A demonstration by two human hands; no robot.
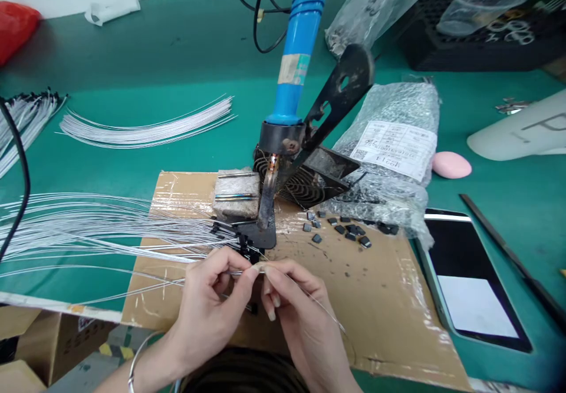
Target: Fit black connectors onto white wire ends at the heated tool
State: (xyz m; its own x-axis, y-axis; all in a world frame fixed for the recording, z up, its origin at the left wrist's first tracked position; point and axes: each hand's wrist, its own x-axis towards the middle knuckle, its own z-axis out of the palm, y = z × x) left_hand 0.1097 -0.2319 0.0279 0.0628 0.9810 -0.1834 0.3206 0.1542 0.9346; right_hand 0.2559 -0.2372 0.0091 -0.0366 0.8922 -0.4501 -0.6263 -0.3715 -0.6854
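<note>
My left hand [216, 298] is closed in a pinch on a thin white wire, just in front of the soldering iron's tip. My right hand [303, 310] pinches at the same spot, its thumb and fingertip meeting those of the left. A fine wire [329, 313] runs from between the right fingers toward the lower right. The exact joint at the fingertips is hidden. Beyond them the blue soldering iron [289, 89] points down in its black stand [338, 95]. A bundle of white wires [115, 228] with black ends lies left of the hands.
Small black square parts [349, 231] lie scattered on the cardboard sheet [375, 310]. A grey block [236, 195] and a fan [300, 183] stand behind. To the right are a bubble-wrap bag [398, 104], a phone [475, 281] and tweezers [508, 251]. Another wire bundle [150, 124] lies far left.
</note>
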